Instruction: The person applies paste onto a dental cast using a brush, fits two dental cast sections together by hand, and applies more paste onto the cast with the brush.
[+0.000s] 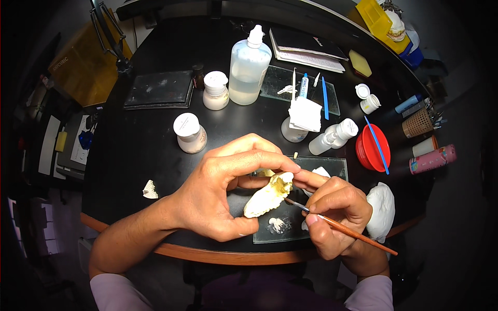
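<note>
My left hand is closed around a cream-coloured dental model, with fingers over its far side and the thumb near its lower end. Between thumb and fingers, my right hand grips a fine brush with a wooden handle. The brush tip is at the model's right edge; whether it touches cannot be made out. Beneath both hands lies a glass slab, bearing a smear of white material. A small tooth-like piece is just beyond my fingertips.
White-capped jars and a large squeeze bottle stand behind my left hand. To the right are small bottles, a red bowl with a blue stick across it, and crumpled white tissue. A toothed fragment lies left.
</note>
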`<control>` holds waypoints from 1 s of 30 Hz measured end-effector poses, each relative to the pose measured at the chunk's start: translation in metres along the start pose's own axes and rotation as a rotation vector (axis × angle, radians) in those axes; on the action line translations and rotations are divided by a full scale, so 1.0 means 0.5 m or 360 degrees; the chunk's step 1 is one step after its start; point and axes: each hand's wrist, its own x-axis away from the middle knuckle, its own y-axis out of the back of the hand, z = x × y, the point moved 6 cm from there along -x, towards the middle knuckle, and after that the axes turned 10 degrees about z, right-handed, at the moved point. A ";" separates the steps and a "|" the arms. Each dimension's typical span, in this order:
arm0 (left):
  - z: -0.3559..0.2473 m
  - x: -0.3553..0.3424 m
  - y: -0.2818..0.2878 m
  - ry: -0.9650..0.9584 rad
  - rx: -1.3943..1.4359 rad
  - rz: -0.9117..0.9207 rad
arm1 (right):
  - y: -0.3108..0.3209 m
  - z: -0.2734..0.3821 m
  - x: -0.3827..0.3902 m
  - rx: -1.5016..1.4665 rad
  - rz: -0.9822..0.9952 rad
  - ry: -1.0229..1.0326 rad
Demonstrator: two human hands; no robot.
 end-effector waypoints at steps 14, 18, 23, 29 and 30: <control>0.019 -0.002 0.009 0.0116 -0.0115 -0.0289 | -0.062 0.066 -0.010 0.0565 0.0226 0.0265; 0.017 0.002 0.012 0.0078 -0.0075 -0.0280 | -0.020 0.057 -0.010 0.0262 0.0097 0.0228; 0.011 0.001 0.001 -0.0091 0.0099 -0.0144 | 0.006 0.012 -0.003 0.0062 0.0101 0.0000; 0.003 0.000 -0.005 -0.0101 0.0126 -0.0066 | 0.004 0.003 -0.009 -0.0075 -0.0071 0.0043; 0.002 0.001 -0.005 -0.0094 0.0116 -0.0068 | 0.002 0.001 -0.006 -0.0112 -0.0099 0.0037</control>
